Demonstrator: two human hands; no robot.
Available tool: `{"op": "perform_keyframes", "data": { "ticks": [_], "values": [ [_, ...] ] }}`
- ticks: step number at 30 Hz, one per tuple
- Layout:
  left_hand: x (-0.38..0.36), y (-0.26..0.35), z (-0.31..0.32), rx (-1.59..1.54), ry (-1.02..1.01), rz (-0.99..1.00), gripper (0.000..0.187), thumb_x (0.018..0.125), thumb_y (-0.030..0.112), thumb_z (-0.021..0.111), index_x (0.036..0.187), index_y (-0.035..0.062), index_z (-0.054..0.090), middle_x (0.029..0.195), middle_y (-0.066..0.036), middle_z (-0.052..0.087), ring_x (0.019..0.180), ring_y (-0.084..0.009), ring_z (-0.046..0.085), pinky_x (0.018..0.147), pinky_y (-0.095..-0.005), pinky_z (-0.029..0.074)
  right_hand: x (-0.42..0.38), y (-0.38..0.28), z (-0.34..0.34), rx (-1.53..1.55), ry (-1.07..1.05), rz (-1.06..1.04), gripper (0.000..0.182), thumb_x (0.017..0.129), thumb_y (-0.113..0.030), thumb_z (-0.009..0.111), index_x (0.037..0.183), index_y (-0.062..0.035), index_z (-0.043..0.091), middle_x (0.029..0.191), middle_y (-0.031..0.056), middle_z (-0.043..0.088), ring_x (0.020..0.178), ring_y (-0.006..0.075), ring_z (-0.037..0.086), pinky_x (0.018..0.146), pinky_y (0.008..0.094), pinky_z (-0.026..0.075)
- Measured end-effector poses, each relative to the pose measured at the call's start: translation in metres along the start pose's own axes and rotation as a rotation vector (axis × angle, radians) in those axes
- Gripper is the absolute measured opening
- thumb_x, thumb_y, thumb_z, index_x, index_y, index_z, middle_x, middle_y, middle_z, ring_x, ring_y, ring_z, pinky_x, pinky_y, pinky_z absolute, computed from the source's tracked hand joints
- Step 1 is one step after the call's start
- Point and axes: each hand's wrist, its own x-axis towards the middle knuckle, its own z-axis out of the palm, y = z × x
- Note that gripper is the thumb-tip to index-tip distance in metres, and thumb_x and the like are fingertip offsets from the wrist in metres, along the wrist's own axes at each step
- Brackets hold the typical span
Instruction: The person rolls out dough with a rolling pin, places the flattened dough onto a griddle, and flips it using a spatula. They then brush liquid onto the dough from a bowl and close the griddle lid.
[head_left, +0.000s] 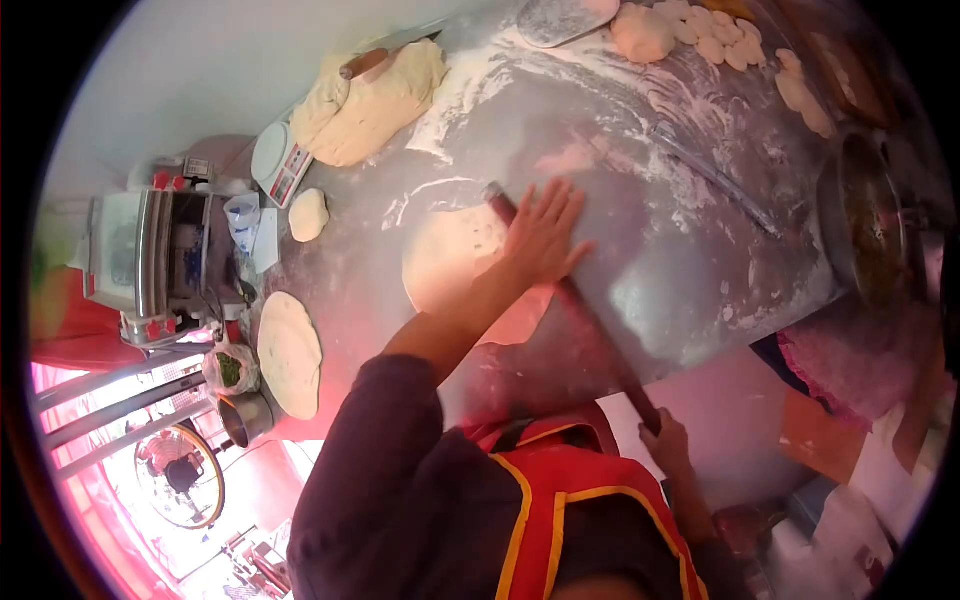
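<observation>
A long dark rolling pin (610, 345) lies slanted across the right side of a flat, rounded dough sheet (440, 258). My left hand (543, 232) rests palm down on the pin near its upper end, its fingers stretched out and the thumb apart. The pin's lower end, past the table's front edge, is in my right hand (668, 443), whose fingers wrap round it. Part of the sheet is hidden under my left forearm and the pin.
On the floured table (700, 290) are a second dough sheet (290, 355), a small dough ball (308, 215), a big dough mass (375, 110), a scale (270, 150), a thin rod (720, 182) and a large pan (868, 220). Another person's arm (915, 405) shows at the right.
</observation>
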Motion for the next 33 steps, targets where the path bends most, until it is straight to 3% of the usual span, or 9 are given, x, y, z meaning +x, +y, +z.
{"op": "perform_keyframes", "data": {
  "ticks": [3, 11, 12, 15, 17, 20, 22, 28, 33],
  "values": [
    [0.029, 0.001, 0.015, 0.033, 0.132, 0.063, 0.072, 0.089, 0.046, 0.052, 0.145, 0.0031, 0.033, 0.151, -0.020, 0.030, 0.142, -0.0343, 0.024, 0.115, -0.0516, 0.014, -0.001, -0.010, -0.009, 0.029, 0.027, 0.042, 0.028, 0.082, -0.021, 0.070, 0.095, -0.0014, 0.055, 0.078, 0.0194, 0.065, 0.076, 0.0386, 0.065, 0.067, 0.0435, 0.050],
    [-0.127, -0.075, -0.036, -0.007, -0.213, -0.009, 0.055, 0.088, 0.032, 0.057, 0.129, -0.0034, 0.049, 0.137, -0.018, 0.047, 0.136, -0.0329, 0.034, 0.114, -0.0502, 0.020, -0.038, -0.021, 0.057, -0.072, -0.087, 0.010, 0.030, 0.081, -0.026, 0.070, 0.094, -0.0047, 0.054, 0.077, 0.0201, 0.064, 0.077, 0.0405, 0.063, 0.067, 0.0469, 0.049],
    [-0.113, -0.075, -0.026, 0.174, 0.078, 0.183, 0.052, 0.089, 0.031, 0.056, 0.128, -0.0028, 0.048, 0.138, -0.018, 0.045, 0.134, -0.0329, 0.036, 0.113, -0.0499, 0.021, -0.041, -0.027, 0.062, -0.110, -0.056, -0.008, 0.029, 0.082, -0.026, 0.070, 0.093, -0.0046, 0.054, 0.077, 0.0200, 0.064, 0.076, 0.0405, 0.063, 0.066, 0.0468, 0.049],
    [-0.079, -0.054, -0.023, 0.037, 0.137, 0.191, 0.052, 0.089, 0.029, 0.056, 0.131, -0.0009, 0.045, 0.141, -0.018, 0.043, 0.136, -0.0322, 0.033, 0.114, -0.0497, 0.020, -0.049, -0.032, 0.084, -0.069, 0.090, -0.050, 0.027, 0.083, -0.023, 0.070, 0.092, -0.0040, 0.053, 0.076, 0.0203, 0.063, 0.073, 0.0412, 0.063, 0.064, 0.0472, 0.049],
    [-0.104, -0.055, -0.021, 0.037, 0.077, 0.157, 0.055, 0.090, 0.031, 0.057, 0.134, 0.0008, 0.044, 0.141, -0.018, 0.043, 0.137, -0.0326, 0.032, 0.115, -0.0490, 0.018, -0.053, -0.036, 0.094, -0.093, 0.108, -0.043, 0.026, 0.083, -0.022, 0.070, 0.091, -0.0042, 0.053, 0.076, 0.0200, 0.063, 0.073, 0.0412, 0.063, 0.063, 0.0474, 0.049],
    [-0.170, -0.070, -0.071, -0.113, -0.365, -0.127, 0.059, 0.089, 0.032, 0.059, 0.138, 0.0021, 0.041, 0.145, -0.018, 0.039, 0.141, -0.0325, 0.026, 0.116, -0.0474, 0.017, -0.063, -0.049, 0.126, -0.059, 0.080, -0.076, 0.027, 0.081, -0.024, 0.070, 0.090, -0.0055, 0.053, 0.077, 0.0207, 0.063, 0.074, 0.0420, 0.062, 0.064, 0.0474, 0.049],
    [-0.235, -0.085, -0.053, -0.091, -0.004, -0.091, 0.056, 0.086, 0.026, 0.062, 0.134, 0.0048, 0.044, 0.142, -0.015, 0.042, 0.139, -0.0334, 0.029, 0.115, -0.0500, 0.018, -0.068, -0.065, 0.135, -0.042, 0.013, -0.065, 0.026, 0.079, -0.024, 0.069, 0.090, -0.0060, 0.054, 0.078, 0.0208, 0.063, 0.076, 0.0418, 0.062, 0.065, 0.0467, 0.049],
    [-0.293, -0.092, -0.086, 0.196, 0.054, -0.129, 0.052, 0.072, 0.016, 0.069, 0.121, 0.0108, 0.054, 0.131, -0.010, 0.051, 0.129, -0.0292, 0.041, 0.113, -0.0494, 0.022, -0.025, -0.068, 0.071, -0.398, 0.029, -0.421, 0.022, 0.075, -0.022, 0.069, 0.087, -0.0089, 0.056, 0.082, 0.0123, 0.062, 0.079, 0.0348, 0.062, 0.069, 0.0454, 0.048],
    [-0.325, -0.077, -0.070, -0.056, 0.008, -0.518, 0.046, 0.071, 0.017, 0.070, 0.115, 0.0102, 0.057, 0.114, -0.010, 0.057, 0.114, -0.0285, 0.050, 0.110, -0.0518, 0.026, 0.089, -0.140, -0.011, -0.633, 0.217, -0.730, 0.029, 0.082, -0.027, 0.067, 0.104, -0.0096, 0.058, 0.101, 0.0082, 0.061, 0.101, 0.0302, 0.056, 0.092, 0.0465, 0.040]
  ]
}}
